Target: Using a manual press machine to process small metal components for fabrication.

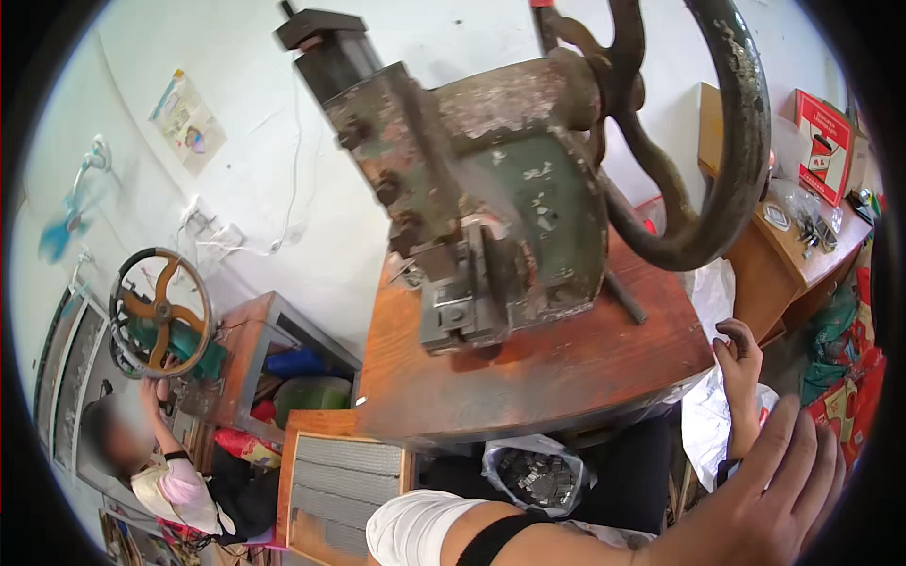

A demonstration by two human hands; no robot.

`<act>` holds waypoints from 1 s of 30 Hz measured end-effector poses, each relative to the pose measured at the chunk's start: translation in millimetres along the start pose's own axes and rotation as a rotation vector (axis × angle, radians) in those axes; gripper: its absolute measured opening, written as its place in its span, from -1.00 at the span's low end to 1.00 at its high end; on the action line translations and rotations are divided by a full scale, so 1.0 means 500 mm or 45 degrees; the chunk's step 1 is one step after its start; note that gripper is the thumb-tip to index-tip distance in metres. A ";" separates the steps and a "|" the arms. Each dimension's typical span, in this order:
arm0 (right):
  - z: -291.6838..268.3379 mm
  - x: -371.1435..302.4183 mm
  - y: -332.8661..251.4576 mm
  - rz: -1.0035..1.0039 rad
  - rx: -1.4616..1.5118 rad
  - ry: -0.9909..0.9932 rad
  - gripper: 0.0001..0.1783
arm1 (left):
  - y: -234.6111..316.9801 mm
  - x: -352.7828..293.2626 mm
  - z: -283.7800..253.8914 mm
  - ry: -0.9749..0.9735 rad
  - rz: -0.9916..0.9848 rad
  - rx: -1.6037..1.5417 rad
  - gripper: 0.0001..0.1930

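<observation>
My left arm, in a white sleeve with a black band, reaches across the bottom to the right. My left hand (769,481) is raised there with its fingers stretched out, holding nothing I can see. Beyond it, my right hand (741,363) hovers off the table's right edge, fingers loosely bent and apart, with nothing visible in them. Both hands are away from the worn green hand press (538,203), which stands on the red-brown wooden table (576,363). A large dark handwheel (746,113) curves from its right side. A metal die block (458,311) sits at its lower front.
Below the table edge is a plastic bag of small metal pieces (540,479). A wood-framed tray with grey rows (344,481) stands left of it. At far left, a co-worker (179,481) reaches toward another handwheel (160,311). A cluttered desk (816,250) stands at right.
</observation>
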State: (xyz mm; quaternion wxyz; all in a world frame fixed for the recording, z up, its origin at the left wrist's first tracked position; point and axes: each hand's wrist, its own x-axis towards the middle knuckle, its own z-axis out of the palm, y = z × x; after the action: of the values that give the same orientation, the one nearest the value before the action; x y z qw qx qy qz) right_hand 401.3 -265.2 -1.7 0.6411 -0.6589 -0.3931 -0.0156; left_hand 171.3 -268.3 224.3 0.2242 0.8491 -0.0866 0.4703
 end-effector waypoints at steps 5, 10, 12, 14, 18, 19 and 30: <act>-0.010 -0.039 -0.085 0.198 0.125 0.052 -0.79 | 0.058 -0.043 -0.103 -0.190 -0.070 0.535 -0.71; 0.143 -0.065 -0.127 -0.352 -0.179 -0.181 -0.80 | 0.035 -0.147 -0.222 -0.542 0.013 1.242 -0.68; 0.184 -0.075 -0.158 -0.403 -0.191 -0.347 -0.81 | 0.054 -0.170 -0.265 -0.717 -0.072 1.387 -0.67; 0.206 -0.072 -0.164 -0.410 -0.196 -0.315 -0.82 | 0.043 -0.177 -0.270 -0.587 -0.082 1.368 -0.67; 0.221 -0.076 -0.191 -0.349 -0.239 -0.342 -0.83 | 0.045 -0.227 -0.269 -0.354 -0.053 1.402 -0.66; 0.224 -0.078 -0.194 -0.343 -0.190 -0.366 -0.83 | 0.050 -0.225 -0.291 -0.396 0.046 1.211 -0.63; 0.312 -0.116 -0.107 -0.250 -0.163 -0.612 -0.86 | -0.066 -1.007 -0.466 -0.049 -1.706 1.455 -0.57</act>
State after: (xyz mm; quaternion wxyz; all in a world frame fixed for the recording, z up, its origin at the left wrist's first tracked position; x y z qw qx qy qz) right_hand 257.0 -167.6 -15.0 0.4818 -0.6416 -0.5943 0.0545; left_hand -267.2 -163.8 -100.9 -0.0076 0.7115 0.6745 0.1969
